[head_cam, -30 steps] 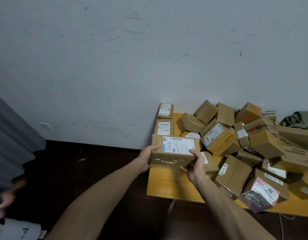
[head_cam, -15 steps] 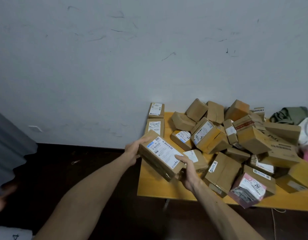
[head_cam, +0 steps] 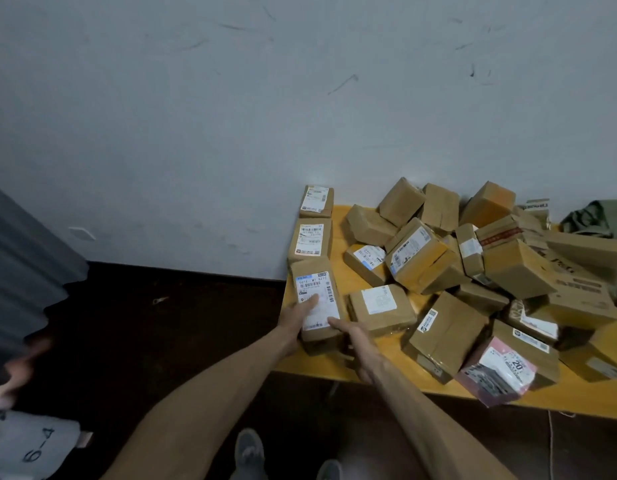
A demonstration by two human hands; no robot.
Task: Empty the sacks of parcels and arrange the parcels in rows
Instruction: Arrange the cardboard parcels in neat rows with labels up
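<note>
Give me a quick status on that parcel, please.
Left hand grips parcel, right hand flat against it. Parcel on table, third in row. Loose pile close alongside.

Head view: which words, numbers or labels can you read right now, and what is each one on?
"20": white label of the pink packet at the table front edge.
"6-4": handwritten, tilted, on the white sack, lower left.
"MY A21C", roughly: label of the nearest parcel in the left row; the rest is blurred.
Other labels and box print: too small or blurred to read.
</note>
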